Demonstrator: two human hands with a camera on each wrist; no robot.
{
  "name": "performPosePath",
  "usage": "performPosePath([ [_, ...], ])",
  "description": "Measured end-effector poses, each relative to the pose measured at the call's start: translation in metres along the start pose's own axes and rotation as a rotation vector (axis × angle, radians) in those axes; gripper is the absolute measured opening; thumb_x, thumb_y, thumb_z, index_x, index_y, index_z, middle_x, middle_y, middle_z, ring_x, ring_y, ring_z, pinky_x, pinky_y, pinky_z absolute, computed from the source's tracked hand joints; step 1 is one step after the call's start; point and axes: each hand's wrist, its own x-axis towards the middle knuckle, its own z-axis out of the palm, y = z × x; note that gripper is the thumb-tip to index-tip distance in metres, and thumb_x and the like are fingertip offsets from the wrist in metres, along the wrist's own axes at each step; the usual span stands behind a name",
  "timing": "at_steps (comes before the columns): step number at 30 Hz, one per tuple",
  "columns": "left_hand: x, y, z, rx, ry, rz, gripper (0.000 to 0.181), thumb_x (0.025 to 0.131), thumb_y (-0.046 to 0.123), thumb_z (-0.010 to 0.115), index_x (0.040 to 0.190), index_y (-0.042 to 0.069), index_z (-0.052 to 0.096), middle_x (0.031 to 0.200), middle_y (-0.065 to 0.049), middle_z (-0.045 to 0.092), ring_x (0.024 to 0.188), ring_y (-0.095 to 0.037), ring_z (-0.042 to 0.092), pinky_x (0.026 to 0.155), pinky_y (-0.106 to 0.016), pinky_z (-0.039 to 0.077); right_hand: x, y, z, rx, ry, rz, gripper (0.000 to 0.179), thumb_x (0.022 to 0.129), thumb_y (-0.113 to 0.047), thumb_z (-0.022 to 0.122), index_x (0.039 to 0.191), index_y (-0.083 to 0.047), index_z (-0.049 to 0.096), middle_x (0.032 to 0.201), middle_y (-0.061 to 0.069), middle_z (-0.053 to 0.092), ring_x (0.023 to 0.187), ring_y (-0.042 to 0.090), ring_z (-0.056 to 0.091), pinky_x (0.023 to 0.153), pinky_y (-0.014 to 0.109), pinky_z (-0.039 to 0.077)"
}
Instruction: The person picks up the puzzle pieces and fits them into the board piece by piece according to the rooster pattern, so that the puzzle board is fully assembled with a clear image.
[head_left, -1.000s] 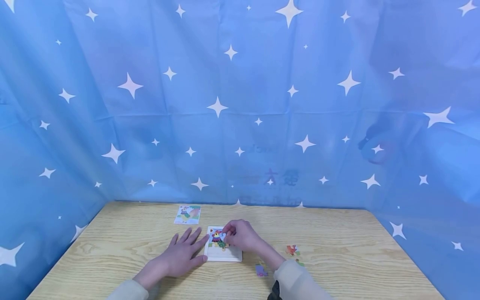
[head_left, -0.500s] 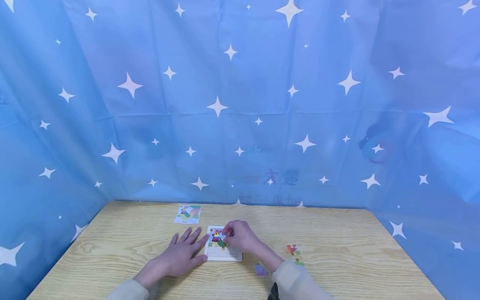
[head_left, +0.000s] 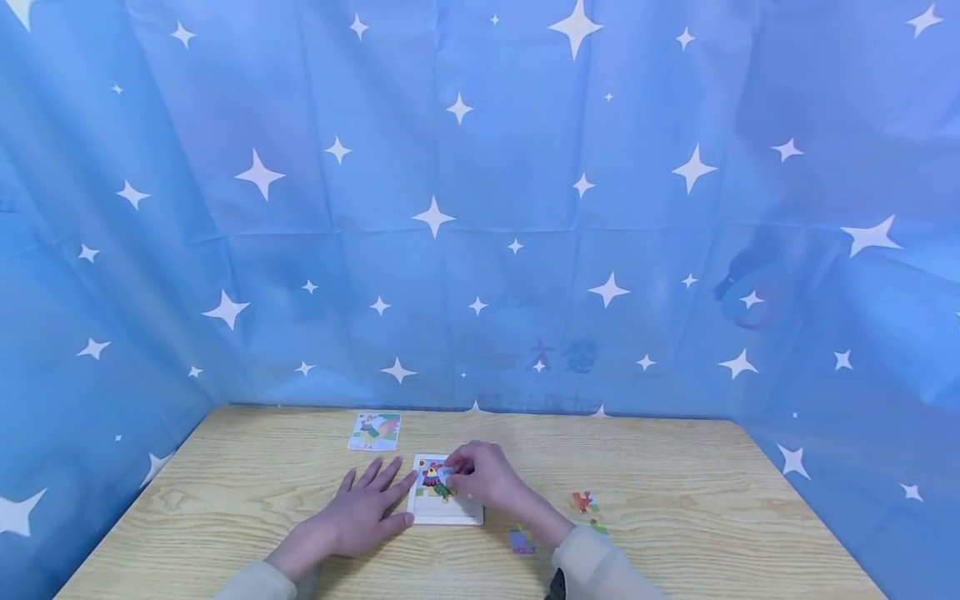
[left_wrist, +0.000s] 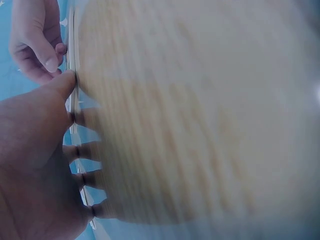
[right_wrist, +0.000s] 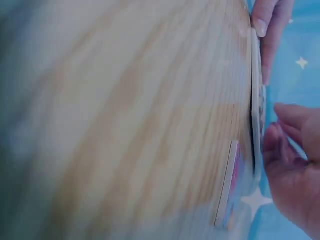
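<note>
A white-rimmed jigsaw puzzle board [head_left: 446,521] lies on the wooden table, with joined pieces showing a colourful rooster [head_left: 431,477] in its upper left part. My left hand [head_left: 363,512] lies flat with fingers spread, its thumb and index finger touching the board's left edge. Over the board's upper right, my right hand [head_left: 491,482] pinches a pale blue and white puzzle piece [head_left: 444,475] between thumb and fingers, beside the rooster. Most of that piece is hidden by the fingers. The right wrist view shows the right hand [right_wrist: 297,160] with curled fingers close to the board's edge [right_wrist: 257,95].
A picture card [head_left: 374,432] of the rooster lies behind the board to the left. Right of the board are loose puzzle pieces: an orange one [head_left: 582,501], a green one [head_left: 598,527] and a purple one [head_left: 521,542]. A blue starry curtain [head_left: 480,250] stands behind the table.
My right hand stays over the same spot on the board with only slight finger movement. The left hand keeps its place, and the head view has tilted a little.
</note>
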Motion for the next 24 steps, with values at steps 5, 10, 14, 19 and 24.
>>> performPosePath([
  [5,-0.0013,0.0018,-0.0018,0.003,-0.004,0.005,0.073,0.104,0.062,0.044,0.161,0.016,0.037,0.168,-0.019,0.021,0.152,-0.049,0.01,0.11,-0.079,0.007,-0.0024,-0.0014,-0.0048,0.019,-0.011,-0.06,0.018,0.087,-0.003,0.081,0.104,0.0,0.077,0.093,0.004,0.067,0.079,0.007,0.063,0.071,0.023,0.055],
  [10,-0.002,0.0039,-0.0036,0.001,-0.006,-0.004,0.071,0.105,0.059,0.045,0.16,0.015,0.038,0.167,-0.019,0.022,0.152,-0.049,0.011,0.111,-0.078,0.008,-0.0044,-0.001,-0.0068,0.028,-0.047,-0.104,0.019,0.087,0.0,0.08,0.106,0.001,0.078,0.096,0.008,0.07,0.076,0.004,0.063,0.069,0.021,0.054],
  [14,-0.003,0.0071,-0.006,-0.014,-0.013,-0.004,0.071,0.105,0.057,0.047,0.16,0.013,0.039,0.167,-0.021,0.023,0.152,-0.05,0.012,0.11,-0.079,0.008,-0.005,0.0003,-0.0062,0.024,-0.06,-0.096,0.021,0.086,0.001,0.081,0.107,0.001,0.078,0.098,0.007,0.069,0.076,0.003,0.061,0.069,0.02,0.054],
  [19,-0.0033,0.0078,-0.0063,-0.017,-0.013,-0.002,0.07,0.105,0.057,0.048,0.159,0.013,0.04,0.166,-0.021,0.023,0.152,-0.05,0.012,0.11,-0.079,0.008,-0.0049,0.0013,-0.0055,0.011,-0.077,-0.062,0.024,0.085,-0.001,0.082,0.109,0.002,0.078,0.098,0.004,0.065,0.076,0.002,0.057,0.069,0.021,0.052],
  [24,-0.0021,0.0054,-0.0033,-0.007,0.002,0.012,0.07,0.105,0.058,0.046,0.16,0.014,0.04,0.166,-0.021,0.024,0.151,-0.051,0.012,0.109,-0.08,0.008,-0.0052,0.0027,-0.0051,-0.003,-0.086,-0.058,0.022,0.086,-0.004,0.082,0.107,0.0,0.079,0.097,0.002,0.063,0.078,0.003,0.057,0.069,0.021,0.05],
])
